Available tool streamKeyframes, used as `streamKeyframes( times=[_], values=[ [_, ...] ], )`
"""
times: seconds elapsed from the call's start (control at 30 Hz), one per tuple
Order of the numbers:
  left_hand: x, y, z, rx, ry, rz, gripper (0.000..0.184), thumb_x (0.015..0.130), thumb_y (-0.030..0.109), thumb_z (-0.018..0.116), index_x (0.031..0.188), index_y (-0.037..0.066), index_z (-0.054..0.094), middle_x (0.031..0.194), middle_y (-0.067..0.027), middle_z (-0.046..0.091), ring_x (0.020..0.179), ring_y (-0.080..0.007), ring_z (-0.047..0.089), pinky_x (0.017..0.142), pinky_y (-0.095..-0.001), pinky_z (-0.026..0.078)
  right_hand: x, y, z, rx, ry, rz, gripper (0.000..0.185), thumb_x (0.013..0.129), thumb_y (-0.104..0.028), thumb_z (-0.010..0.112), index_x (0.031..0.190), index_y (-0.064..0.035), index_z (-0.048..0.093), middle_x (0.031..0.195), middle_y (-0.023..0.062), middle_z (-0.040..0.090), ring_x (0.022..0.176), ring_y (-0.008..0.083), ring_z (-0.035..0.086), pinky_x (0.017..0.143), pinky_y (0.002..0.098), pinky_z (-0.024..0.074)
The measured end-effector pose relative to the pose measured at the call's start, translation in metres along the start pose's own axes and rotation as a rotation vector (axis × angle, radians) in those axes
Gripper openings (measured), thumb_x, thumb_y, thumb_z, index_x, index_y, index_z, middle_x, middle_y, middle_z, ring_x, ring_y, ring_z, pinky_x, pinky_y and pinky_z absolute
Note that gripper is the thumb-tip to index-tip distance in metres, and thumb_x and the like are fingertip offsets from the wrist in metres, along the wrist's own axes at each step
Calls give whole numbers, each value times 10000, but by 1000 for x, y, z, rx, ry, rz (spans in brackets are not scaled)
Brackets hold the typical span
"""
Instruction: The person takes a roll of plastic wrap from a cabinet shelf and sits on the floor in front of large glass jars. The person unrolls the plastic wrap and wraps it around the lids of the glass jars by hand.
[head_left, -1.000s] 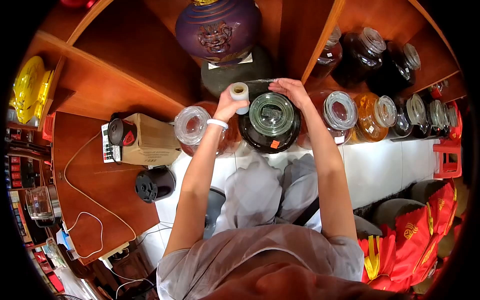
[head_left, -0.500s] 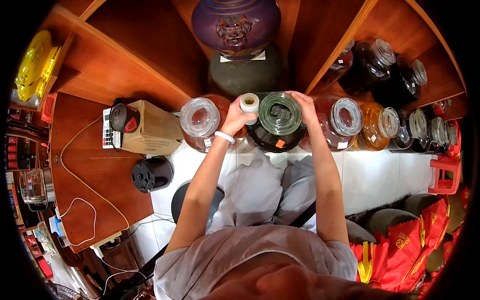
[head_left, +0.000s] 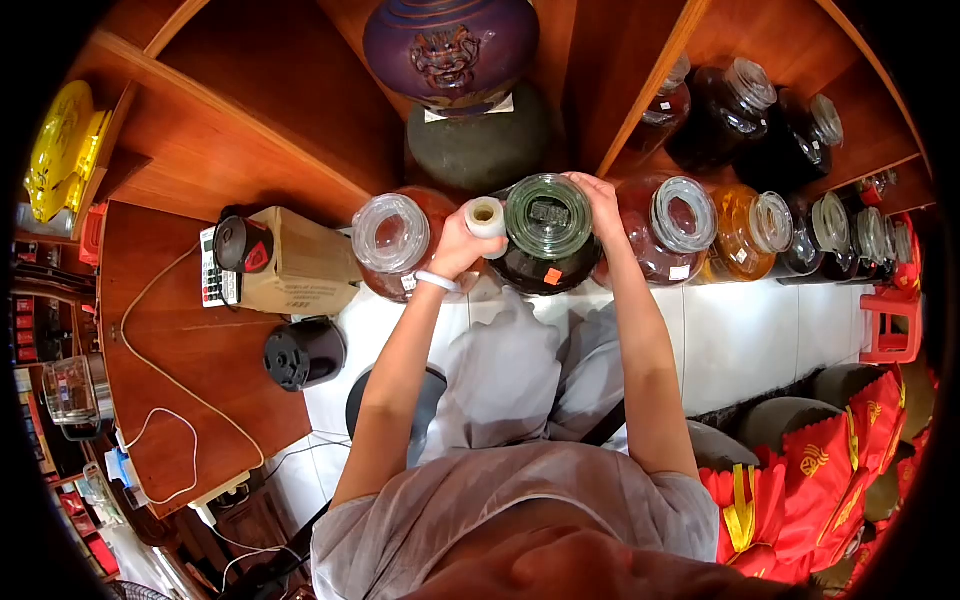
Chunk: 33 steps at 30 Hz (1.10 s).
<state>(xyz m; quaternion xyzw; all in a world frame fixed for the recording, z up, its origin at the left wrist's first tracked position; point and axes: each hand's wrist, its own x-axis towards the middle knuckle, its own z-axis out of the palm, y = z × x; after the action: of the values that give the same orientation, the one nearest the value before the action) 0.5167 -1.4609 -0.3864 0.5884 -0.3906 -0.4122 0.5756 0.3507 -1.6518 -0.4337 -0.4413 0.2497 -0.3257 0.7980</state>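
My left hand point(head_left: 462, 243) is wrapped round an upright roll of clear film point(head_left: 486, 218), left of a dark glass jar. The jar's round greenish glass lid point(head_left: 548, 217) faces up, and an orange label point(head_left: 552, 276) sits on the jar's front. My right hand point(head_left: 600, 205) rests at the lid's upper right edge, its fingers pressed together; what they pinch is too small to make out. A stretch of film seems to run behind the lid. Jars with reddish contents stand on the left point(head_left: 390, 235) and right point(head_left: 682, 220).
Further right are an amber jar point(head_left: 738, 230) and several dark jars. A purple urn point(head_left: 450, 55) stands behind. On the left are a cardboard box point(head_left: 300, 262), a black container point(head_left: 304, 353) and a wooden table point(head_left: 180, 350). Red bags point(head_left: 815, 470) lie at the lower right.
Compared with a second ago, both hands and the roll have come down closer to the lid's sides. The film once stretched above the jar now sits lower, behind the lid. The view has shifted slightly.
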Motion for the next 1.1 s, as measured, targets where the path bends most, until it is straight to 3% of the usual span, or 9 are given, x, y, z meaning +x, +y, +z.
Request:
streamKeyframes(
  times=[0.17,0.23,0.47,0.67,0.87,0.97,1.03,1.07,1.1],
  values=[
    [-17,8,16,-58,58,-52,602,613,70,726,1162,-37,504,1108,-96,589,998,-138,547,895,-279,420,3,3,-3,3,1,17,214,880,-118,529,957,55,627,892,81,652,781,132,609,727,232,490],
    [-21,6,21,-29,122,49,553,603,55,713,1115,-34,524,1018,-47,592,924,-108,553,845,-262,433,4,6,-5,0,3,17,212,879,-116,530,957,55,627,894,81,652,784,132,608,729,232,488],
    [-26,-14,28,154,171,143,568,614,82,703,1135,-37,512,1063,-87,599,956,-123,559,867,-264,429,4,6,-4,8,16,-21,206,868,-106,546,960,58,628,901,82,652,798,134,605,744,235,481],
    [-35,-9,43,426,409,221,408,585,109,731,940,-17,575,931,-125,561,910,-265,535,822,-354,439,0,6,-4,-21,13,-39,223,882,-123,528,966,60,623,900,83,652,791,131,607,738,235,486],
    [-34,-12,45,407,460,213,442,528,123,782,901,-11,586,911,-134,568,853,-276,558,782,-360,458,-11,-1,6,59,26,-20,257,887,-164,533,1004,50,615,918,80,654,815,138,613,760,240,482],
    [-34,-13,46,527,474,271,431,527,115,777,893,-7,584,871,-131,571,804,-283,570,743,-364,469,-25,-14,12,181,26,124,337,868,-214,560,1092,39,568,1072,128,607,966,193,581,864,292,443],
    [-35,-13,49,538,493,263,423,525,114,775,883,-5,583,859,-131,571,792,-285,572,730,-366,472,-39,-15,27,-687,174,-522,438,839,-266,587,1166,15,514,1237,164,500,1138,264,478,968,349,358],
    [-35,-14,50,550,512,253,415,523,113,773,873,-3,582,847,-131,571,780,-287,574,718,-369,474,-43,-25,33,-961,107,-612,488,811,-284,603,1195,-6,489,1312,172,417,1219,310,383,1010,382,298],
    [-36,-14,51,551,513,248,415,523,113,773,873,-3,582,847,-131,571,780,-287,574,718,-369,474,-44,-28,40,-1093,45,-684,493,800,-292,607,1188,-9,497,1278,158,454,1198,325,401,1002,390,308]
  ],
)
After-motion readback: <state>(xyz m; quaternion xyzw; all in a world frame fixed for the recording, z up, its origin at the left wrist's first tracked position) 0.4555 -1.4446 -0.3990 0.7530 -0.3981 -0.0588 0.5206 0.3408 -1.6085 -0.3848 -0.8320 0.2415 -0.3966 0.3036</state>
